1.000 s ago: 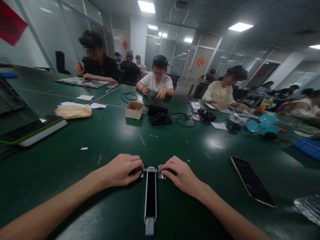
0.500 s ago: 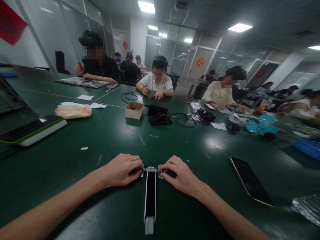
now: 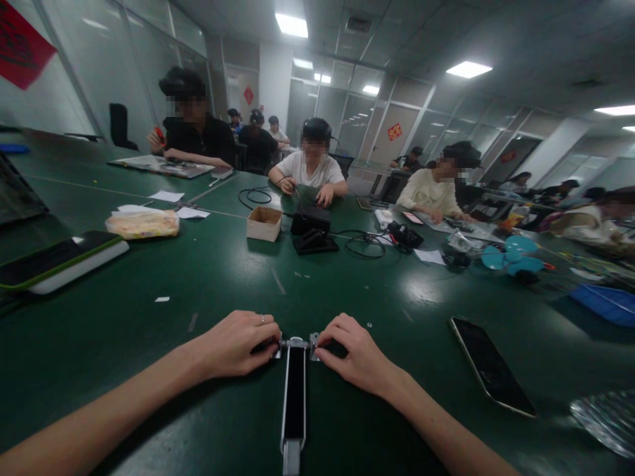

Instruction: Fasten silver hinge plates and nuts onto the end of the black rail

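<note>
In the head view a long, narrow metal bar with a black face [image 3: 294, 390] lies lengthwise in front of me, its near end cut off by the bottom edge. A small silver bracket sits at each side of its far end. My left hand [image 3: 248, 342] is closed in a pinch on the left bracket [image 3: 278, 346]. On the other side my right hand [image 3: 350, 347] pinches the right bracket [image 3: 313, 345] between thumb and fingers. Both fingertips partly hide the brackets.
Right of my hands lie a phone [image 3: 491, 367] and a clear ribbed object [image 3: 608, 420]. Farther off are a small box [image 3: 264, 225], a black device [image 3: 311, 221] with cables, a snack package [image 3: 141, 223] and blue fan blades [image 3: 516, 254]. Several people sit around.
The camera view has shifted slightly, so the bar and my hands appear a little lower and to the left. Both hands keep their pinch on the brackets.
</note>
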Available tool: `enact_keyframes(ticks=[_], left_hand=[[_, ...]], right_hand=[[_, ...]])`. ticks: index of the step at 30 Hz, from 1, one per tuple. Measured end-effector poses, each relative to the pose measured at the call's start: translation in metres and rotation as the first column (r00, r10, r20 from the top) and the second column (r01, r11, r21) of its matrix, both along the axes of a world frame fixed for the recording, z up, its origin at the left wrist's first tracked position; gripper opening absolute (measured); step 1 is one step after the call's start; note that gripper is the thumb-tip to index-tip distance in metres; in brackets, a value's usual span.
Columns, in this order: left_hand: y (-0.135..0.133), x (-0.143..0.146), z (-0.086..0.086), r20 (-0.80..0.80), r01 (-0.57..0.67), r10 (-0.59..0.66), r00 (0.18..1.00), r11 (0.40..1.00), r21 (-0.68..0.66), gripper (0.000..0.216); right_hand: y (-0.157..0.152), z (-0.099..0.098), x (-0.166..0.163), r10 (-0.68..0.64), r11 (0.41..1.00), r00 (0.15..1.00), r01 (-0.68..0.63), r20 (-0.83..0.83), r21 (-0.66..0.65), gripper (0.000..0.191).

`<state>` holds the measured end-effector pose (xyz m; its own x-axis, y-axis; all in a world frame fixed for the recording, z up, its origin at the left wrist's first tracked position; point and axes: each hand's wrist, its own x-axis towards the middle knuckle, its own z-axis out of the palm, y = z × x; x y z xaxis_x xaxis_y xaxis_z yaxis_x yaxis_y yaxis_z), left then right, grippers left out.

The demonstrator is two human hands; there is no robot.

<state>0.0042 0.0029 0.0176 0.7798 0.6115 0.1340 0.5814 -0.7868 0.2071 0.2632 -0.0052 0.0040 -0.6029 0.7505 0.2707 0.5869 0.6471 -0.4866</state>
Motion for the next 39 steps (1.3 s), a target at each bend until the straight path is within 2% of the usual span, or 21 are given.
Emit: enact_keyframes(ticks=[4,9,17,22,28,33,39], left_hand=[[0.001,-0.001,-0.003,0.033,-0.008,0.007,0.999,1.0,0.004,0.015],[0.003,-0.001,-0.009,0.067,-0.005,0.005,0.998,1.0,0.003,0.018],[0.005,-0.003,-0.012,0.088,-0.018,0.022,0.996,0.999,-0.038,0.019],[0.003,-0.002,-0.012,0.122,-0.031,0.033,0.992,0.999,-0.021,0.019],[0.006,-0.004,-0.016,0.095,-0.026,0.028,0.995,0.999,-0.019,0.017],[0.005,-0.002,-0.01,0.062,-0.028,0.028,0.998,1.0,-0.002,0.015],[0.003,0.002,-0.004,0.01,-0.028,0.028,1.0,1.0,-0.011,0.013]], right_hand=[[0.001,-0.004,-0.001,-0.002,0.999,1.0,0.003,-0.026,0.035,0.011],[0.003,-0.009,-0.002,-0.005,0.996,1.0,0.005,-0.005,0.084,0.005],[0.005,-0.004,0.001,-0.017,0.993,0.999,0.013,0.034,0.115,0.012],[0.005,-0.006,0.0,0.017,0.991,0.999,-0.022,0.04,0.131,0.01],[0.007,-0.008,0.0,-0.005,0.989,0.999,-0.002,0.045,0.151,0.011],[0.006,-0.011,0.0,0.028,0.987,1.0,-0.027,-0.005,0.157,0.009],[0.004,-0.011,0.0,0.049,0.989,0.999,-0.051,0.019,0.139,0.01]])
